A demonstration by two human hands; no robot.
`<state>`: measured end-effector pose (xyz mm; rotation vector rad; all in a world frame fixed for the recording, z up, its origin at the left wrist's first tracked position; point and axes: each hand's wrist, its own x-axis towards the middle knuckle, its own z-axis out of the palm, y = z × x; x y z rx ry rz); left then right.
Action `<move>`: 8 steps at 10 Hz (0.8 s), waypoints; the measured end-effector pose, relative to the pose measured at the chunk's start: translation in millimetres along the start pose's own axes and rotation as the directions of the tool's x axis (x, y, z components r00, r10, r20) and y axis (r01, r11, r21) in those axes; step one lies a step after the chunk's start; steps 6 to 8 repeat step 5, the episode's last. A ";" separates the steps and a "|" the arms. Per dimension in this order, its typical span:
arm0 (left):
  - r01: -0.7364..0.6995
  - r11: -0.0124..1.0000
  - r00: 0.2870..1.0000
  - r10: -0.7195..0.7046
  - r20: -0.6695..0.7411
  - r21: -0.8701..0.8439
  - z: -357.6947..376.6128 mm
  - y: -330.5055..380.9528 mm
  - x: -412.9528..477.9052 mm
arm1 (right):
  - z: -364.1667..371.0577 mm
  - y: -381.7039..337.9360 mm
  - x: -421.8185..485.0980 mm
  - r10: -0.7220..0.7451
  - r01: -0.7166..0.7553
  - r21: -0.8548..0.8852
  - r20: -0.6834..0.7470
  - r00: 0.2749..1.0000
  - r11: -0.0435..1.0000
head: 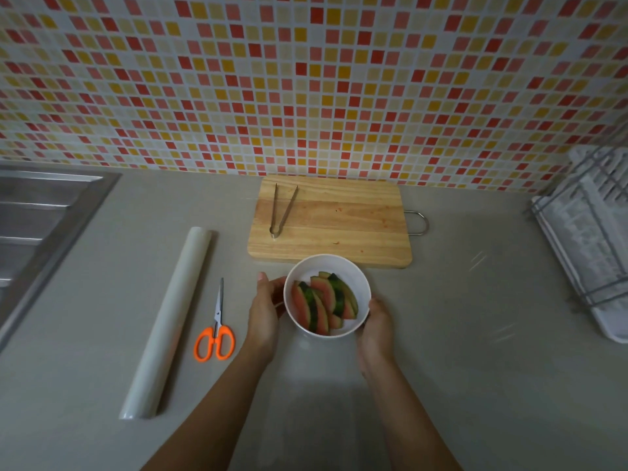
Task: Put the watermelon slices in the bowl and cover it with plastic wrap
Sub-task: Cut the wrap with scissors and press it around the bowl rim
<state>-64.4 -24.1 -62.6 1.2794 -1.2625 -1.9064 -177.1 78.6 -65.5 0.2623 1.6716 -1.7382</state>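
A white bowl (353, 268) stands on the grey counter just in front of the cutting board. Several watermelon slices (323, 304) with green rind lie inside it. My left hand (265, 311) cups the bowl's left side, thumb up by the rim. My right hand (375, 328) holds its lower right side, fingers curled under the wall. A roll of plastic wrap (170, 321) lies slantwise on the counter to the left. Faint glints right of the bowl and a paler patch in front of it suggest a clear sheet on the counter, but I cannot be sure.
Orange-handled scissors (215, 334) lie between the roll and my left hand. Metal tongs (282, 212) rest on the wooden cutting board (339, 229) against the tiled wall. A steel sink (34, 226) is at the far left, a white dish rack (591, 232) at the far right.
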 end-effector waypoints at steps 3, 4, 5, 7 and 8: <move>0.003 1.000 0.997 -0.004 0.080 0.014 -11.1 -2.8 22.6 | -5.2 -4.0 1.8 -0.069 0.066 0.025 0.172 0.983 0.997; 0.016 0.996 0.999 -0.020 0.043 0.090 -12.3 -1.8 20.3 | -7.5 -6.8 -0.3 -0.063 0.064 -0.008 0.136 0.989 0.998; -0.001 0.993 0.999 0.006 -0.046 0.117 -14.7 2.3 19.7 | -10.3 -13.1 3.9 -0.036 0.029 0.090 0.073 0.997 0.996; -0.001 0.993 0.999 0.006 -0.046 0.117 -14.7 2.3 19.7 | -10.3 -13.1 3.9 -0.036 0.029 0.090 0.073 0.997 0.996; -0.001 0.993 0.999 0.006 -0.046 0.117 -14.7 2.3 19.7 | -10.3 -13.1 3.9 -0.036 0.029 0.090 0.073 0.997 0.996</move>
